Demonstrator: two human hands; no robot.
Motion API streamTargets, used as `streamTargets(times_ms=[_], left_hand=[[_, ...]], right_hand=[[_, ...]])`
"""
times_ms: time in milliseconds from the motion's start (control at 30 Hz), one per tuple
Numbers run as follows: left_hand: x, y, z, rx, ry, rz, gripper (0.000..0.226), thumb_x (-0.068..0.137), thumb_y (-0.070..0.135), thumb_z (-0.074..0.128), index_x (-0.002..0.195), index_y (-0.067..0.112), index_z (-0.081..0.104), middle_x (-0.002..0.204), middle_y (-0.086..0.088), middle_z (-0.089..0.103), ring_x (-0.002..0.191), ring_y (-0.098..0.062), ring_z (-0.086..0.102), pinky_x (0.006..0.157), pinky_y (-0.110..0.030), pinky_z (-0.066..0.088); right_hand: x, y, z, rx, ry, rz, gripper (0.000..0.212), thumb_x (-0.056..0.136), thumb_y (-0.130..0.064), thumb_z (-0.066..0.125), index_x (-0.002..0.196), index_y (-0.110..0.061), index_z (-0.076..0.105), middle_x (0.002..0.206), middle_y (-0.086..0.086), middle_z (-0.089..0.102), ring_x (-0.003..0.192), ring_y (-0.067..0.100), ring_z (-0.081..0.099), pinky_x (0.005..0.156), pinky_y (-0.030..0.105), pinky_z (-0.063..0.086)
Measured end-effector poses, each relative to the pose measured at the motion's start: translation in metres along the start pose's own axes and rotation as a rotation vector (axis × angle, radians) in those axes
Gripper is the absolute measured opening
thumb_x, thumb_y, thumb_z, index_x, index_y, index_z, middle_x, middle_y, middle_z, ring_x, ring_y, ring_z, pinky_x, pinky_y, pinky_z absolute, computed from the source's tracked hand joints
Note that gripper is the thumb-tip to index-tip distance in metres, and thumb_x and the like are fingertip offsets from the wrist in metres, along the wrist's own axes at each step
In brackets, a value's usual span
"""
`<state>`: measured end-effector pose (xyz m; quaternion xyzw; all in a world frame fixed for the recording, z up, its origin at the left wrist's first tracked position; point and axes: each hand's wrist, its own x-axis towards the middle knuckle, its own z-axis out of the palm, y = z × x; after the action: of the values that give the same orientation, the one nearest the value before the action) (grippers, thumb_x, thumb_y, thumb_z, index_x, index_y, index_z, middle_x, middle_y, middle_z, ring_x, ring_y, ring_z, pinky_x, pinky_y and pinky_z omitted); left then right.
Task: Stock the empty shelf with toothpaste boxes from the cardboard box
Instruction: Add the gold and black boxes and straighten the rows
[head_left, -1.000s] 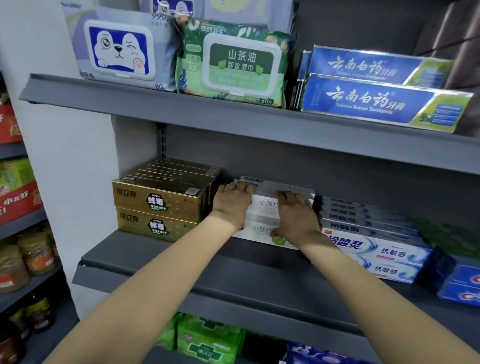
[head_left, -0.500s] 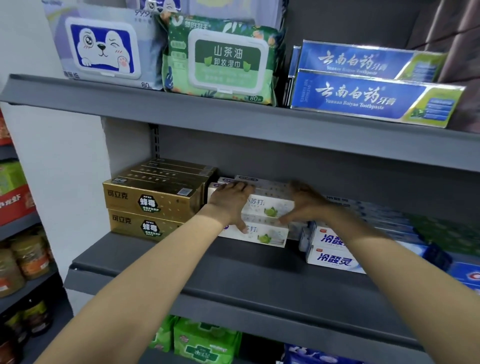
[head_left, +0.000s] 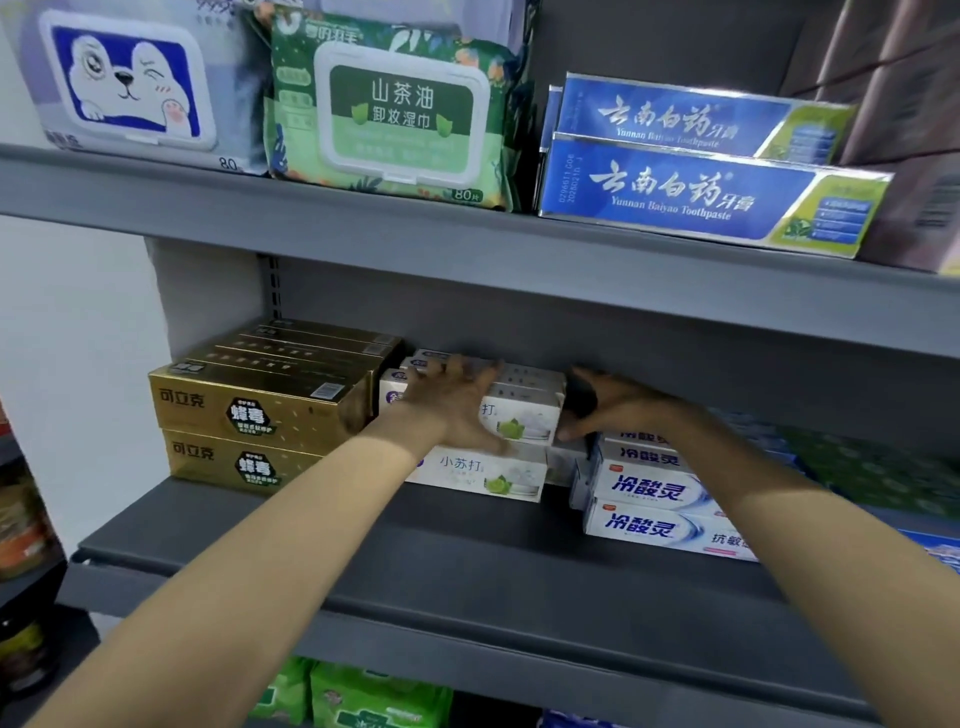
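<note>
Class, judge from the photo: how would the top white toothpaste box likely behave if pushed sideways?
The white box probably slides as one stiff piece: its edges look crisp. Likely light, since the left hand shifts it with flat fingers. It shouldn't roll, lying flat on the lower box.

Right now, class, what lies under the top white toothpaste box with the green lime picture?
Another white lime-picture toothpaste box lies under the top one; the left hand covers their left parts.

A grey metal shelf (head_left: 467, 561) carries three stacks along its back edge — gold boxes (head_left: 249, 415) at the left end, white toothpaste boxes (head_left: 498, 470) in the middle, blue-and-white boxes (head_left: 660, 514) toward the right — its front edge bare.
</note>
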<state>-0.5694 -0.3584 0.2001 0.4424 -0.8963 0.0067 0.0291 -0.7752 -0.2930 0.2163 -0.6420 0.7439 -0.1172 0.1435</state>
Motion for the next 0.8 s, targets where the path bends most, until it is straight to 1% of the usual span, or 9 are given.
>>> streamTargets(times_ms=[67,167,267,333,433,500,600,667,800], left_hand=[[0.007,0.008,-0.005,-0.109,0.044,0.014,0.081,0.089,0.062,0.043,0.152,0.031,0.002,0.159,-0.009,0.008,0.145,-0.033,0.009,0.115,-0.049,0.012],[0.018,0.014,-0.004,-0.127,0.077,0.070,0.058,0.099,0.048,0.026,0.151,0.029,0.012,0.160,0.002,0.006,0.147,-0.022,0.007,0.117,-0.044,0.007],[0.025,0.016,0.003,-0.130,0.048,0.060,0.049,0.101,0.045,0.020,0.149,0.034,0.021,0.160,0.005,0.011,0.146,-0.018,0.011,0.116,-0.040,0.008],[0.026,0.016,0.005,-0.118,0.060,0.052,0.048,0.101,0.044,0.019,0.148,0.035,0.023,0.158,0.006,0.017,0.145,-0.018,0.016,0.115,-0.038,0.011],[0.027,0.013,0.004,-0.123,0.053,0.051,0.050,0.100,0.047,0.019,0.148,0.034,0.023,0.158,0.006,0.018,0.145,-0.017,0.016,0.115,-0.037,0.011],[0.028,0.008,0.004,-0.127,0.026,0.065,0.051,0.100,0.051,0.018,0.148,0.035,0.022,0.158,0.008,0.016,0.145,-0.015,0.014,0.116,-0.037,0.010],[0.030,0.003,0.005,-0.130,0.022,0.075,0.052,0.099,0.053,0.016,0.148,0.036,0.021,0.158,0.009,0.015,0.145,-0.015,0.013,0.116,-0.037,0.009],[0.032,0.003,0.007,-0.133,0.036,0.076,0.052,0.099,0.052,0.017,0.148,0.037,0.022,0.158,0.009,0.016,0.145,-0.016,0.014,0.116,-0.038,0.009],[0.036,0.003,0.010,-0.116,0.053,0.065,0.050,0.099,0.050,0.019,0.147,0.036,0.024,0.158,0.008,0.018,0.145,-0.018,0.015,0.115,-0.041,0.010]], right_hand=[[0.002,-0.003,0.005,0.014,-0.023,-0.004,0.073,0.082,-0.021,0.070,0.144,-0.020,0.032,0.147,0.002,0.041,0.135,0.019,0.038,0.108,0.027,0.030],[0.005,-0.013,0.012,-0.086,0.009,-0.031,0.061,0.090,-0.008,0.053,0.145,-0.016,0.029,0.146,0.008,0.040,0.130,0.024,0.041,0.097,0.023,0.033],[0.012,-0.012,0.011,-0.125,-0.009,-0.006,0.062,0.090,-0.001,0.045,0.147,-0.014,0.024,0.147,0.010,0.038,0.129,0.026,0.041,0.097,0.028,0.036],[0.018,-0.006,0.008,-0.175,-0.009,0.042,0.055,0.091,-0.004,0.044,0.144,-0.011,0.030,0.143,0.011,0.042,0.125,0.026,0.044,0.098,0.031,0.038],[0.023,0.002,0.005,-0.313,-0.094,0.107,0.026,0.091,-0.017,0.047,0.115,-0.010,0.053,0.121,0.009,0.055,0.104,0.022,0.053,0.085,0.032,0.042],[0.026,0.006,0.007,-0.381,-0.172,0.112,0.013,0.088,-0.024,0.051,0.095,-0.014,0.055,0.104,0.007,0.059,0.093,0.022,0.056,0.082,0.036,0.046],[0.032,0.009,0.009,-0.426,-0.207,0.117,0.016,0.090,-0.021,0.048,0.091,-0.010,0.059,0.101,0.006,0.064,0.094,0.024,0.060,0.091,0.041,0.049],[0.035,0.008,0.008,-0.429,-0.200,0.131,0.024,0.091,-0.017,0.044,0.099,-0.006,0.064,0.106,0.008,0.066,0.095,0.024,0.062,0.092,0.040,0.049],[0.031,-0.003,0.011,-0.363,-0.170,0.118,0.029,0.096,-0.012,0.039,0.115,-0.007,0.059,0.116,0.009,0.059,0.096,0.021,0.052,0.090,0.033,0.040]])
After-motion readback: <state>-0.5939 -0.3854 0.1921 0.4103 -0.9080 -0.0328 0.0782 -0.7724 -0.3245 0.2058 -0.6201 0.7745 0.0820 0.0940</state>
